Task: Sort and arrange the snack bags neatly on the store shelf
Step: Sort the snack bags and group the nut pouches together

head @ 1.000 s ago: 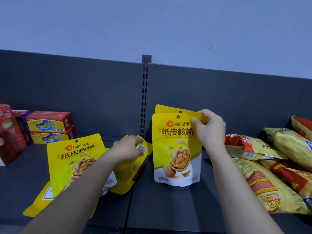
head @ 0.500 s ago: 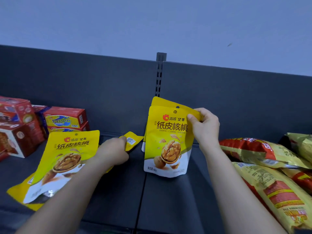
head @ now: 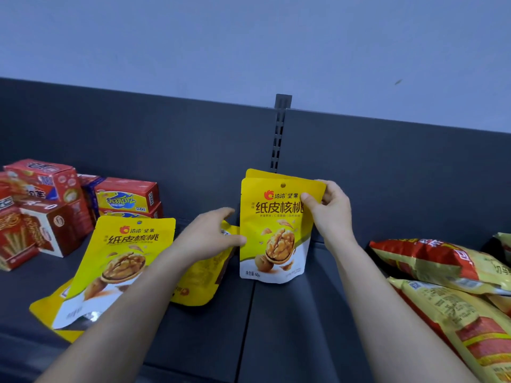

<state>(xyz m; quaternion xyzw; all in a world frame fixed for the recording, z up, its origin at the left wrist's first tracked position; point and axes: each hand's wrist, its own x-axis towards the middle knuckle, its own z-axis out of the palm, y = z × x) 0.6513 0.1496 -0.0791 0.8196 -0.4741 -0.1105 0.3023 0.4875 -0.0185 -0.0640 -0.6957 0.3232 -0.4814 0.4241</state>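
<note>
Right hand (head: 329, 214) pinches top right corner of upright walnut bag (head: 276, 230), fingers (head: 309, 199) clamped on it; the bag stands mid shelf (head: 290, 327) by the back panel, second walnut bag (head: 262, 173) just behind it. Left hand (head: 210, 236) lies over flat yellow bag (head: 199, 283), thumb and forefinger apart, thumb tip at the upright bag's left edge; grip on the flat bag cannot tell. Tilted walnut bag (head: 121, 266) left of it. Red boxes (head: 127, 197) far left, chip bags (head: 442, 264) lying right
</note>
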